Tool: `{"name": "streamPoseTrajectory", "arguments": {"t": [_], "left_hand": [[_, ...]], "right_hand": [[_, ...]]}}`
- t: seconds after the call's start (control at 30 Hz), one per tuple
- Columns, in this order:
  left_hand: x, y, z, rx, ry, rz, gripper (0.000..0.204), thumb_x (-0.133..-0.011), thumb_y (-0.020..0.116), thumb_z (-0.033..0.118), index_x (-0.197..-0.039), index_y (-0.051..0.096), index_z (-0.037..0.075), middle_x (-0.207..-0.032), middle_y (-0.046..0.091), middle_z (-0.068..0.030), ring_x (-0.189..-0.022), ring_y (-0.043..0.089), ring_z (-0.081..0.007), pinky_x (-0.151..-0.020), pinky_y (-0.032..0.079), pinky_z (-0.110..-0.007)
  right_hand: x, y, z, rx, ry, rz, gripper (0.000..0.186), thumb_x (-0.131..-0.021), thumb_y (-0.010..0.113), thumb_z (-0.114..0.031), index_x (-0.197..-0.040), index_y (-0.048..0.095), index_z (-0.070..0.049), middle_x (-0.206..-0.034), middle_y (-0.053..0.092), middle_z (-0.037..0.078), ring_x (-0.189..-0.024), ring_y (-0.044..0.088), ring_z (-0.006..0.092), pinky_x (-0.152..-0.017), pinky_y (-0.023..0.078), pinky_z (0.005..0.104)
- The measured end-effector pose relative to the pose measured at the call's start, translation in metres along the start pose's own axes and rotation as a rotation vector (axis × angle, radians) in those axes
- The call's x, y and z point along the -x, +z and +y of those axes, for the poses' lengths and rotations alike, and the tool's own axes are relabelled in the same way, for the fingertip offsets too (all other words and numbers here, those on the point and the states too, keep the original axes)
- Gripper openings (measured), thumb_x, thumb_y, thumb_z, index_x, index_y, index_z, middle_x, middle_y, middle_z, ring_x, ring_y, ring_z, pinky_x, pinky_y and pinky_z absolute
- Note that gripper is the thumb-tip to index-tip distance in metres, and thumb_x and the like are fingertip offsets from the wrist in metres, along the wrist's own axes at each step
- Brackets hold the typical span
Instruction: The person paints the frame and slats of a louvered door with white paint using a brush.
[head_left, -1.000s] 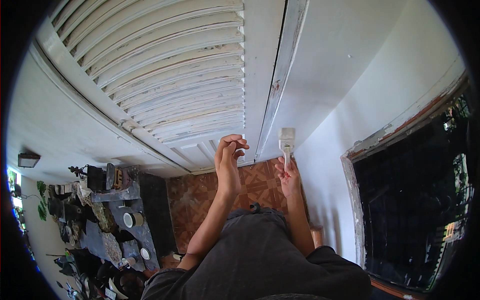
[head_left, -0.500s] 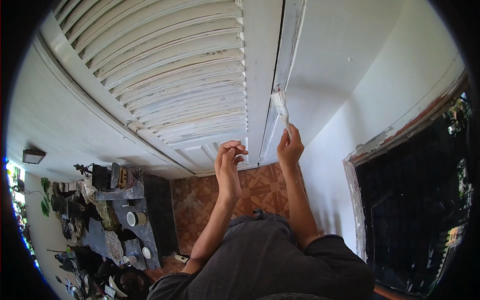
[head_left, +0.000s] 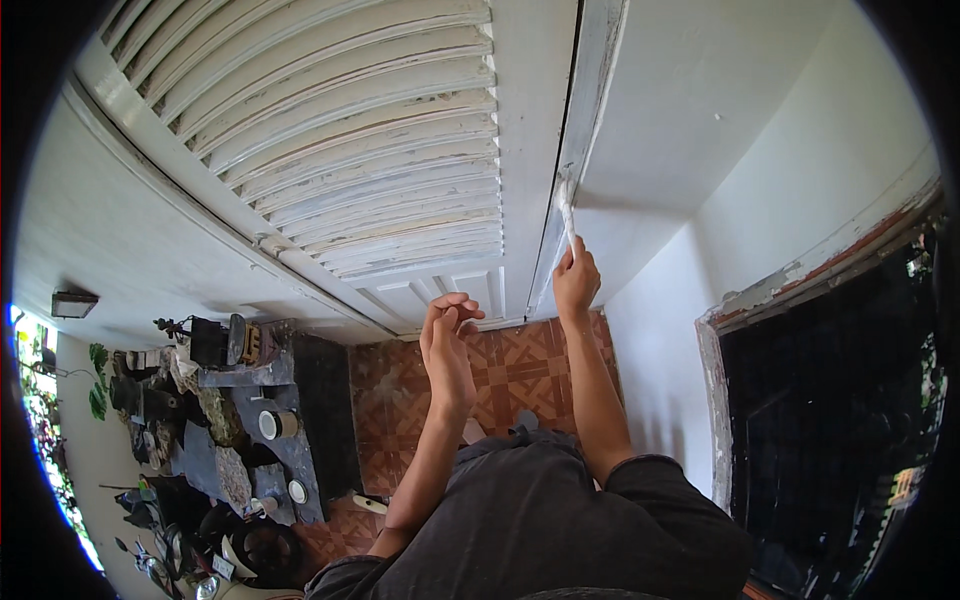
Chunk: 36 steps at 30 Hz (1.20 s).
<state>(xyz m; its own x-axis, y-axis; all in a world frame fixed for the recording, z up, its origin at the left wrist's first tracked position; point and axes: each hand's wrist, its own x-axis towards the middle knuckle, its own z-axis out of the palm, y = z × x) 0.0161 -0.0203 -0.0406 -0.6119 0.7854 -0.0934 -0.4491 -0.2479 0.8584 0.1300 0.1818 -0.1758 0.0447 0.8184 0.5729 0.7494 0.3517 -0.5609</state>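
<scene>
Raised since a second ago, the paintbrush (head_left: 568, 214) grasped in my right hand (head_left: 577, 283) points lengthwise away beyond it, bristles at the door frame (head_left: 587, 110).

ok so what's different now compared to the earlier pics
The right hand has moved up in the view, bringing the paintbrush to the door frame and turning it more edge-on. Nothing was newly taken hold of or let go. The left hand stays raised, loosely curled and apparently empty; the louvered door looks the same.
</scene>
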Motion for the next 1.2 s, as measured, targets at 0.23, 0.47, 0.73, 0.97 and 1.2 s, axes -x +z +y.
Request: {"name": "streamPoseTrajectory", "arguments": {"t": [0.23, 0.47, 0.73, 0.97, 1.2], "left_hand": [[-0.001, 0.005, -0.002, -0.004, -0.018, -0.011, 0.022, -0.097, 0.047, 0.018, -0.11, 0.061, 0.008, -0.099, 0.061, -0.0024, -0.095, 0.056, -0.015, -0.085, 0.038, -0.03], [-0.004, 0.006, 0.002, 0.009, -0.012, -0.039, 0.021, -0.097, 0.046, 0.018, -0.109, 0.06, 0.009, -0.099, 0.061, -0.0019, -0.094, 0.056, -0.0144, -0.085, 0.037, -0.03], [-0.003, 0.006, 0.011, 0.016, 0.01, -0.046, 0.02, -0.096, 0.045, 0.019, -0.108, 0.059, 0.01, -0.099, 0.061, -0.0018, -0.094, 0.056, -0.014, -0.085, 0.037, -0.03], [-0.004, 0.011, 0.01, 0.014, 0.009, -0.101, 0.021, -0.097, 0.045, 0.019, -0.109, 0.059, 0.009, -0.098, 0.06, -0.003, -0.093, 0.056, -0.0151, -0.086, 0.038, -0.03], [0.001, 0.009, 0.008, 0.017, -0.026, -0.114, 0.021, -0.096, 0.045, 0.018, -0.109, 0.059, 0.009, -0.099, 0.06, -0.0027, -0.093, 0.057, -0.0151, -0.086, 0.038, -0.03]], "right_hand": [[0.032, 0.002, 0.018, 0.1, 0.048, -0.123, 0.022, -0.09, 0.062, -0.011, -0.111, 0.06, -0.008, -0.079, 0.065, 0.014, -0.067, 0.068, 0.0367, -0.058, 0.054, 0.0479], [-0.013, -0.023, -0.028, 0.043, 0.066, -0.05, 0.018, -0.089, 0.062, -0.01, -0.106, 0.065, -0.007, -0.078, 0.066, 0.015, -0.071, 0.067, 0.0382, -0.061, 0.052, 0.0488], [-0.042, -0.025, -0.032, -0.021, -0.075, 0.124, 0.017, -0.09, 0.062, -0.008, -0.106, 0.063, -0.007, -0.077, 0.065, 0.013, -0.064, 0.067, 0.0336, -0.053, 0.052, 0.0446], [-0.075, -0.058, -0.062, -0.275, -0.25, 0.395, 0.025, -0.087, 0.065, -0.001, -0.111, 0.064, -0.006, -0.074, 0.063, 0.01, -0.056, 0.062, 0.0261, -0.047, 0.048, 0.0351], [-0.069, -0.04, -0.051, -0.216, -0.292, 0.413, 0.026, -0.088, 0.064, -0.001, -0.114, 0.063, -0.006, -0.074, 0.062, 0.011, -0.054, 0.061, 0.0265, -0.046, 0.048, 0.0358]]}}
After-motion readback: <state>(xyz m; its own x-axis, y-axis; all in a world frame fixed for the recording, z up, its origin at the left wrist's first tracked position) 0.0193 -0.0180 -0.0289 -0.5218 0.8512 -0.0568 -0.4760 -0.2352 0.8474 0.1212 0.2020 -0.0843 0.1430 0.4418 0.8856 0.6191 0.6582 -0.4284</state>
